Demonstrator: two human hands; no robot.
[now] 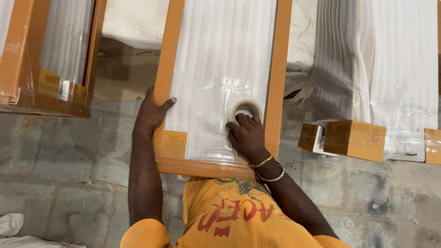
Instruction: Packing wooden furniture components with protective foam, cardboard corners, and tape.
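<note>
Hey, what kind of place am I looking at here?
Probably a packing or furniture workshop. Orange-framed panels wrapped in white foam and clear film stand on a paved block floor, and the right hand presses a roll of clear tape onto one.

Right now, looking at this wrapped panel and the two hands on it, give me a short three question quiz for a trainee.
1. True or false: the right hand rests on a roll of clear tape.
2. What does the left hand grip? A) a corner block B) the orange frame edge of the wrapped panel C) the floor
3. Fill in: the panel's middle is covered in white ____ under clear film.

Key
1. True; the fingers sit on the roll's rim.
2. B; the thumb lies over onto the white wrap.
3. Foam; a ribbed white sheet.
</note>
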